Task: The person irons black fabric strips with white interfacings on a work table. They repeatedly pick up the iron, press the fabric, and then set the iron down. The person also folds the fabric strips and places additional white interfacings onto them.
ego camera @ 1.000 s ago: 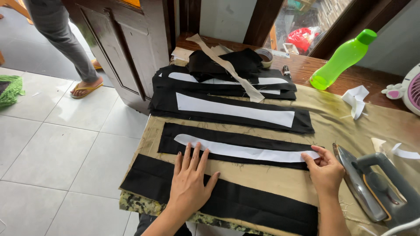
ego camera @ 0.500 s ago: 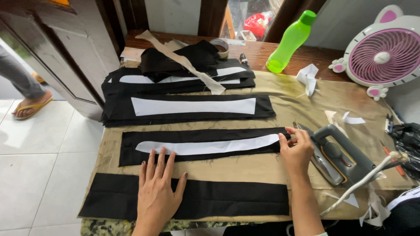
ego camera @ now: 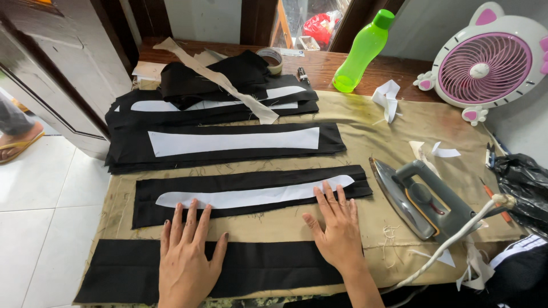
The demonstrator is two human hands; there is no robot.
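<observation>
My left hand (ego camera: 187, 251) lies flat, fingers spread, palm on the nearest black fabric strip (ego camera: 274, 265) and fingertips on the middle black strip (ego camera: 251, 185). My right hand (ego camera: 338, 228) also lies flat; its fingertips touch the right end of the curved white interfacing piece (ego camera: 251, 196) that lies along the middle strip. Neither hand grips anything. Everything rests on a tan cloth-covered table (ego camera: 399, 131).
A grey clothes iron (ego camera: 422, 197) with a white cord sits right of my right hand. Stacked black strips with white pieces (ego camera: 228, 142) lie farther back. A green bottle (ego camera: 363, 52), tape roll (ego camera: 270, 59), pink fan (ego camera: 485, 65), white scraps, and a black bag (ego camera: 525, 182) are around.
My right hand has left the right end of the middle strip and now lies flat nearer me. The camera has swung right and closer. My left hand stayed flat.
</observation>
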